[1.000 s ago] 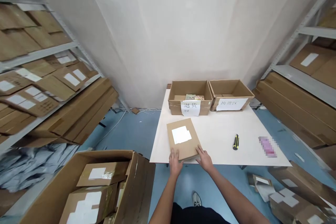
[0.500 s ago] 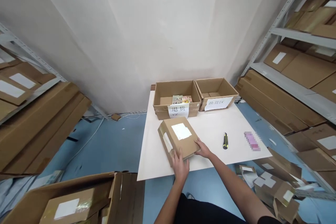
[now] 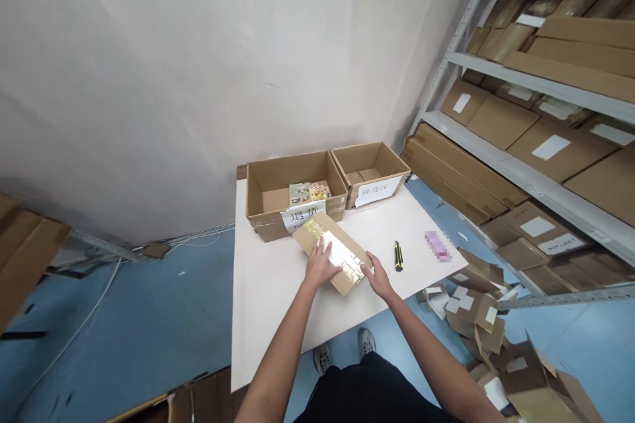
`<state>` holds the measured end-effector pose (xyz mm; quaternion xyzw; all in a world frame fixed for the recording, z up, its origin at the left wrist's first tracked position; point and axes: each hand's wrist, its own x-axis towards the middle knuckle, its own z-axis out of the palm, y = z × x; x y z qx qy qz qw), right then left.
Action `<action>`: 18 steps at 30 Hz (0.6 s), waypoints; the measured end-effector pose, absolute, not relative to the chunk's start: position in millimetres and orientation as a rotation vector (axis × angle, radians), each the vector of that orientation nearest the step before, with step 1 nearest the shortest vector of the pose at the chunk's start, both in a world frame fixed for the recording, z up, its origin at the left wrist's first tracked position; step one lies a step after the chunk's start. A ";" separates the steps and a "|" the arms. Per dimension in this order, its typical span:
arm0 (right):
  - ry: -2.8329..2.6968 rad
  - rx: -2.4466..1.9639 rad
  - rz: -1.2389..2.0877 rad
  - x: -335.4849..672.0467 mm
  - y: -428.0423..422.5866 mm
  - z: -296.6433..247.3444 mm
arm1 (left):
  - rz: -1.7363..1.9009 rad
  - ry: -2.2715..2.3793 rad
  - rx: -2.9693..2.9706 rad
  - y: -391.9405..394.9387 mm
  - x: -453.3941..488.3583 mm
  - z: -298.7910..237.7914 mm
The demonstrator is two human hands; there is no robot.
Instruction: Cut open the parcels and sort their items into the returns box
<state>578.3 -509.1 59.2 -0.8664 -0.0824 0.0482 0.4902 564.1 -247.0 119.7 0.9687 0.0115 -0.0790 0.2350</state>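
A taped cardboard box point(image 3: 353, 283) with a white label and shiny clear tape faces me, tilted on the white table. My left hand point(image 3: 320, 266) lies across its near side, fingers over the label and thumb along the lower part. At the box's right end my right hand point(image 3: 379, 276) grips the edge, its thumb in front and the other fingers partly hidden. To the right of that hand, a black and yellow utility knife point(image 3: 398, 256) lies on the tabletop.
Behind the box stand two open cartons with paper signs, the left carton point(image 3: 270, 228) holding small printed boxes and the right carton point(image 3: 397, 168). A blurred pink item point(image 3: 438, 246) lies at the table's right. Shelving point(image 3: 496, 145) and discarded boxes point(image 3: 471, 310) flank the right side.
The box has been turned so a narrower taped, labelled side shows. My left hand moved from its near corner onto that side. The view has swung to the right.
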 end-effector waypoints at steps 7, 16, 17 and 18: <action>-0.081 -2.035 0.179 632.8 -528.8 45.7 | -0.456 0.214 2.797 -274.6 633.0 130.4; -0.364 -1.973 0.381 654.3 -542.4 47.3 | -0.465 0.418 2.864 -270.7 607.0 133.5; -0.383 -1.965 0.385 658.7 -547.4 45.5 | -0.450 0.442 2.875 -269.8 601.1 132.3; -0.372 -1.968 0.376 665.0 -555.2 42.6 | -0.428 0.460 2.882 -269.8 595.9 131.0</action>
